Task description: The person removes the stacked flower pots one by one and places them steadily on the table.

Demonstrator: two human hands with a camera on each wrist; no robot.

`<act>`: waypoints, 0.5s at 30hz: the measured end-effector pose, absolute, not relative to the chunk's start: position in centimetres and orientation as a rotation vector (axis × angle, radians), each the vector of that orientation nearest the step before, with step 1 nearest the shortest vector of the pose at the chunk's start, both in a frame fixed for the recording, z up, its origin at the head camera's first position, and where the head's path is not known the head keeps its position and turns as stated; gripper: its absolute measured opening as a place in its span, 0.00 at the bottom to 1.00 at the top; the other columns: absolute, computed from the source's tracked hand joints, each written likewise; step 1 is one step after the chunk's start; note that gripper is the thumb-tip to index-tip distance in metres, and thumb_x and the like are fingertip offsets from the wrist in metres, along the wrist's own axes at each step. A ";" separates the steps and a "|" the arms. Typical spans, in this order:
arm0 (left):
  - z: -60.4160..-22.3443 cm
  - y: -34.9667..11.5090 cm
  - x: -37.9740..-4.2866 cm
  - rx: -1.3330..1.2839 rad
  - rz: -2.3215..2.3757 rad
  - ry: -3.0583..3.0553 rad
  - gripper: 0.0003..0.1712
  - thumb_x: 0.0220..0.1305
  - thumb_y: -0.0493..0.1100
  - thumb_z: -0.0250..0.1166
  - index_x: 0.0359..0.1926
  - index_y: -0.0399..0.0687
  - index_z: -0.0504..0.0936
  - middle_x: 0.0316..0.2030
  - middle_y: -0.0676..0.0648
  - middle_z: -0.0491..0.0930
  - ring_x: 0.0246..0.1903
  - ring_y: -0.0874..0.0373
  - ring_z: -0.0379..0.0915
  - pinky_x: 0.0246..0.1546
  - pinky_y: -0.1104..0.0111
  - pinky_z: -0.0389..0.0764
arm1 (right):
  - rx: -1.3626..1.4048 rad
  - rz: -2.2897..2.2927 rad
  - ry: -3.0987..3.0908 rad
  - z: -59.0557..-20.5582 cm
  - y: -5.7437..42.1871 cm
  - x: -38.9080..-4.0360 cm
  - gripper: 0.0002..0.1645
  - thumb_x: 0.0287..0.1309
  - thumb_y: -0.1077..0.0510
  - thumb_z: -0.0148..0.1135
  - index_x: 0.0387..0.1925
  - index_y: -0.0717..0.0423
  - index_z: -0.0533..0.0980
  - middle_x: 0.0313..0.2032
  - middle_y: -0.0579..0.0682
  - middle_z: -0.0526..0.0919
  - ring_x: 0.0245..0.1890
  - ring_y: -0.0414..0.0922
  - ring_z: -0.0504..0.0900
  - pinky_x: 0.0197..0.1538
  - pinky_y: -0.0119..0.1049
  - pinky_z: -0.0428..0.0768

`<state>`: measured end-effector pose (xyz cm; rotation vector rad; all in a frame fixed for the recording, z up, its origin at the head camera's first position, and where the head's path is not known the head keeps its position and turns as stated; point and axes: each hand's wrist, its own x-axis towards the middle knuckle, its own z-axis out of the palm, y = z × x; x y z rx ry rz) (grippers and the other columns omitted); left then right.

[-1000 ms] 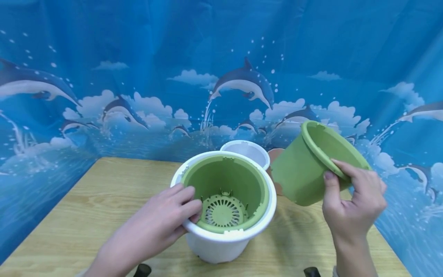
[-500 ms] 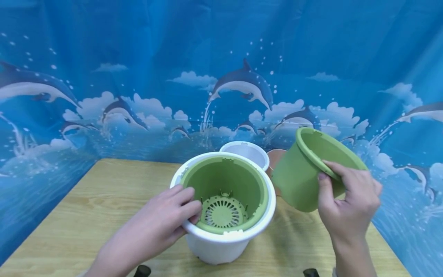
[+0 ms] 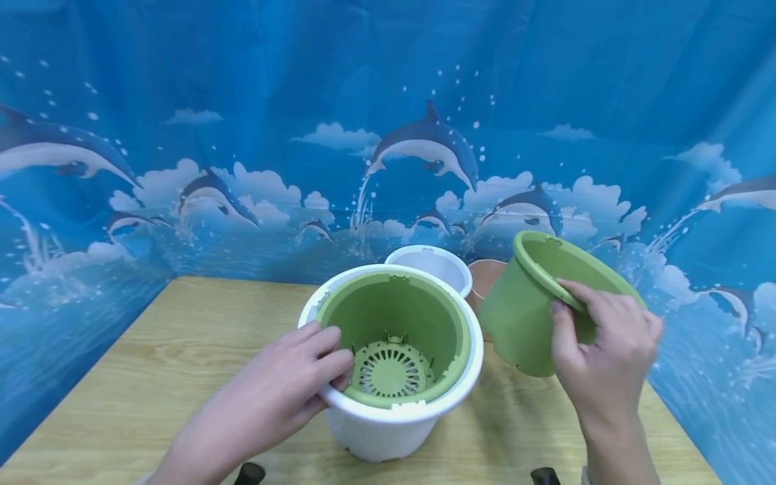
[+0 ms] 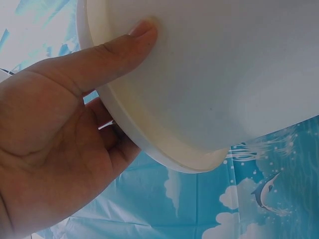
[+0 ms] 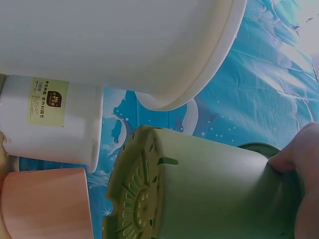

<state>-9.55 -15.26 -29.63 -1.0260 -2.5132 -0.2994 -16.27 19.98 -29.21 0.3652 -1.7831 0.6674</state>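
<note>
A large white plant pot (image 3: 382, 434) stands on the table with a green pot (image 3: 394, 310) nested inside, its slotted bottom showing. My left hand (image 3: 297, 377) grips the white pot's rim at the near left; in the left wrist view the thumb (image 4: 119, 57) lies along the outer wall and the fingers hook over the rim. To the right, my right hand (image 3: 609, 343) pinches the rim of another green pot (image 3: 527, 323), held tilted with its mouth up and to the right. The right wrist view shows that pot's slotted base (image 5: 139, 199).
Behind the large pot are a smaller white pot (image 3: 433, 263), labelled in the right wrist view, and a terracotta-coloured pot (image 3: 487, 276). All stand on a wooden table (image 3: 182, 350). A blue dolphin-print curtain (image 3: 273, 81) hangs behind. Two black rod ends (image 3: 250, 473) show at the bottom edge.
My right hand has moved a little left and down with the green pot, which has tipped slightly more upright. The left hand and the large white pot have stayed in place.
</note>
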 end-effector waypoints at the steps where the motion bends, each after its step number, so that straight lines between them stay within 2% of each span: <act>1: -29.6 -15.3 -9.6 -1.026 -0.300 -2.512 0.18 0.54 0.40 0.76 0.32 0.63 0.74 0.33 0.63 0.64 0.36 0.65 0.60 0.35 0.72 0.70 | 0.365 0.662 -1.789 -29.2 20.0 -16.3 0.13 0.54 0.57 0.64 0.37 0.62 0.86 0.30 0.60 0.87 0.33 0.43 0.73 0.50 0.36 0.54; 5: -29.6 -15.3 -9.6 -1.024 -0.300 -2.522 0.18 0.54 0.40 0.76 0.33 0.63 0.74 0.33 0.63 0.64 0.36 0.65 0.60 0.35 0.72 0.70 | 0.365 0.634 -1.813 -29.2 20.0 -16.3 0.13 0.54 0.58 0.64 0.38 0.61 0.86 0.30 0.60 0.87 0.31 0.49 0.74 0.50 0.36 0.54; 15: -29.5 -15.3 -9.5 -1.014 -0.299 -2.545 0.18 0.53 0.41 0.77 0.33 0.63 0.75 0.33 0.63 0.64 0.36 0.65 0.60 0.35 0.71 0.70 | 0.358 0.575 -1.852 -29.4 19.9 -16.5 0.13 0.55 0.57 0.64 0.38 0.61 0.86 0.31 0.60 0.87 0.30 0.54 0.76 0.46 0.38 0.56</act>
